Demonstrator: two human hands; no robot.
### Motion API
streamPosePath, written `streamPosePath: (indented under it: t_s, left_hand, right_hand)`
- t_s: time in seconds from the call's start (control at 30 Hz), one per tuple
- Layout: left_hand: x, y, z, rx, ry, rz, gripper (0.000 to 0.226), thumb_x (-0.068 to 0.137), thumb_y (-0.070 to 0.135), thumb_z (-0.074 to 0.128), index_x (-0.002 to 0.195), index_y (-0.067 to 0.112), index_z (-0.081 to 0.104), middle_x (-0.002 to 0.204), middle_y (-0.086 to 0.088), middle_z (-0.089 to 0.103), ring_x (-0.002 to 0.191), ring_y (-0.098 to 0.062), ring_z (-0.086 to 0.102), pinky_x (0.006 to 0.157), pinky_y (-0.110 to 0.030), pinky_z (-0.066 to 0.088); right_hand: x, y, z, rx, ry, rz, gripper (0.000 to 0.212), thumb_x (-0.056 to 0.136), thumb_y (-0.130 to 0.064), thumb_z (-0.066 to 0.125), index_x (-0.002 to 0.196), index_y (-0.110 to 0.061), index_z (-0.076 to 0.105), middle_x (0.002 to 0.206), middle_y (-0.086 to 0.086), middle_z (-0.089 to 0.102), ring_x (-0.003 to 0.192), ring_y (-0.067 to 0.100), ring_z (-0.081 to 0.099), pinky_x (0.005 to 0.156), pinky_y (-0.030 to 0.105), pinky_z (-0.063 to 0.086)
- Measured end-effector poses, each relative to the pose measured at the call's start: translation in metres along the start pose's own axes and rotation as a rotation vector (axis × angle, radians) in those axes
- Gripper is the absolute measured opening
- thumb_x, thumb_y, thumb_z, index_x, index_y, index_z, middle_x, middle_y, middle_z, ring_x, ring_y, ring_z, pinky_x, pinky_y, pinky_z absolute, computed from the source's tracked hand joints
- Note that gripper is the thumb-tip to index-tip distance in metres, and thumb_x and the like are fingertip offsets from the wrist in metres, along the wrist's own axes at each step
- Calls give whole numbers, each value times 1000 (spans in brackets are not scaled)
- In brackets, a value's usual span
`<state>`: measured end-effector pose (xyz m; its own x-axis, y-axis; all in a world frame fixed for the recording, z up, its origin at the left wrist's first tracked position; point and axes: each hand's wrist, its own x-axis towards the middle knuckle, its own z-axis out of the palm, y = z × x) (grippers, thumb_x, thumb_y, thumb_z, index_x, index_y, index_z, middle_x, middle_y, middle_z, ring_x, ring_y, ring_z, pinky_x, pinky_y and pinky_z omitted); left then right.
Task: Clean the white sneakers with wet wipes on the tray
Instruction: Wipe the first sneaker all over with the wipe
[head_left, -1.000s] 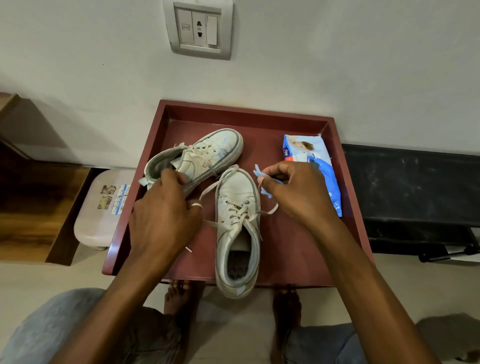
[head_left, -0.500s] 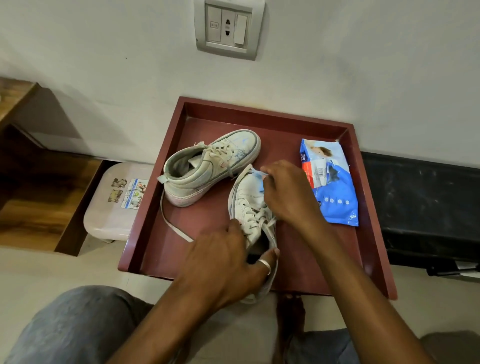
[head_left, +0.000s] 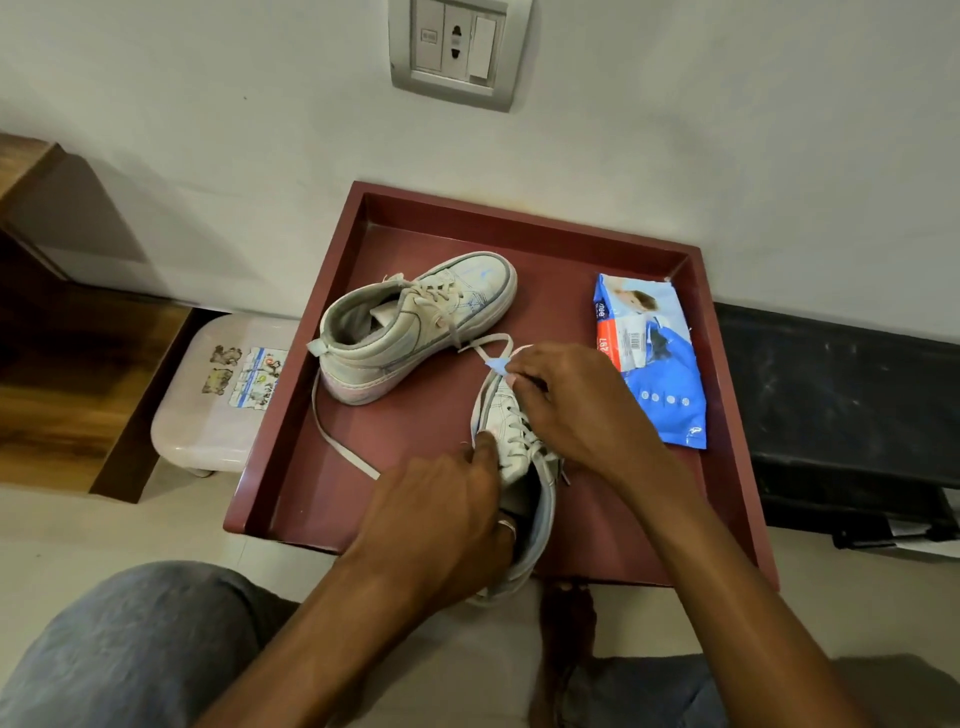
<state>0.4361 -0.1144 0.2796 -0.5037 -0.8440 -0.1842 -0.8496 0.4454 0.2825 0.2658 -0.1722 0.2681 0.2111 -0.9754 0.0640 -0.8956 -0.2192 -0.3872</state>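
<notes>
Two white sneakers lie on a dark red tray (head_left: 291, 457). The far sneaker (head_left: 415, 327) rests on its side, toe toward the back right, a loose lace trailing to its left. My left hand (head_left: 441, 530) grips the near sneaker (head_left: 506, 441) at its heel and side. My right hand (head_left: 566, 405) lies over that shoe's toe and pinches a small light-blue wet wipe (head_left: 497, 366) against it. The toe is mostly hidden under this hand. A blue pack of wet wipes (head_left: 660, 379) lies flat at the tray's right.
The tray stands against a white wall with a switch and socket plate (head_left: 460, 47). A pale plastic stool (head_left: 218, 400) and a wooden cabinet (head_left: 62, 374) are to the left. A black bench (head_left: 841, 415) lies to the right. My knees and bare feet are below the tray.
My left hand has left the far sneaker and taken hold of the near sneaker's heel. My right hand has brought the wipe down onto that shoe's toe. The view has shifted left.
</notes>
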Motion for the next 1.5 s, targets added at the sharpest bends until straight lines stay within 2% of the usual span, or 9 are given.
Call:
streamPosePath:
  t_s: [0.23, 0.4, 0.5, 0.63, 0.77, 1.0, 1.13, 1.3, 1.5]
  left_hand:
    - [11, 0, 4, 10, -45, -133, 55, 88, 40, 52, 134, 11, 46, 111, -9, 66, 101, -34, 64, 69, -30, 37]
    - [9, 3, 0, -9, -42, -150, 36, 89, 41, 54, 111, 13, 55, 89, -4, 57, 87, -28, 62, 66, -27, 37]
    - [10, 3, -2, 12, -67, -141, 34, 90, 41, 54, 112, 14, 57, 99, -5, 63, 91, -27, 64, 68, -27, 39]
    - [11, 5, -7, 6, -108, -125, 30, 89, 33, 57, 111, 13, 59, 107, -6, 64, 97, -28, 64, 68, -28, 38]
    - [11, 6, -9, -33, -119, -145, 27, 87, 31, 58, 107, 13, 59, 98, -4, 63, 86, -26, 61, 64, -27, 37]
    - [11, 8, -11, -65, -136, -145, 26, 88, 28, 58, 108, 11, 61, 107, -8, 65, 96, -29, 66, 66, -28, 40]
    - [11, 9, -12, -75, -139, -149, 23, 88, 28, 58, 104, 11, 60, 106, -8, 64, 94, -29, 65, 65, -27, 40]
    - [10, 10, -9, -78, -119, -154, 25, 90, 29, 56, 106, 10, 58, 108, -8, 64, 95, -28, 64, 66, -27, 39]
    - [7, 11, -6, -90, -75, -138, 19, 94, 26, 49, 103, 10, 54, 107, -10, 63, 89, -26, 62, 66, -29, 38]
  right_hand:
    - [4, 22, -3, -3, 167, 176, 30, 85, 0, 60, 108, -12, 76, 95, 10, 73, 90, 28, 67, 79, 39, 54]
    - [1, 0, -1, 5, 68, -7, 23, 88, -19, 57, 85, -12, 79, 80, 9, 71, 75, 26, 66, 68, 31, 51]
    - [-2, 11, -8, 9, -19, 122, 16, 83, -13, 68, 90, -21, 80, 89, 1, 75, 84, 22, 69, 73, 36, 55]
    - [6, 15, -6, -20, 186, 184, 17, 85, -8, 63, 87, -12, 79, 83, 8, 73, 79, 27, 67, 70, 39, 55]
    - [7, -8, 0, 59, 96, 44, 42, 92, -36, 47, 85, -10, 80, 81, 9, 72, 74, 27, 66, 67, 36, 51]
    - [7, 23, -7, -24, 113, 235, 18, 88, -10, 65, 97, -15, 79, 93, 6, 75, 88, 25, 68, 77, 35, 53]
    - [21, 9, 9, -7, 133, 87, 25, 81, -3, 63, 97, -12, 79, 91, 7, 72, 86, 29, 66, 74, 39, 53]
    - [23, -10, 15, -126, -271, -89, 36, 71, -2, 63, 97, -22, 80, 102, 3, 74, 98, 25, 65, 85, 40, 51]
    - [31, 9, 20, -69, -66, -28, 45, 71, 5, 54, 97, -23, 79, 106, -2, 73, 102, 24, 62, 84, 42, 53]
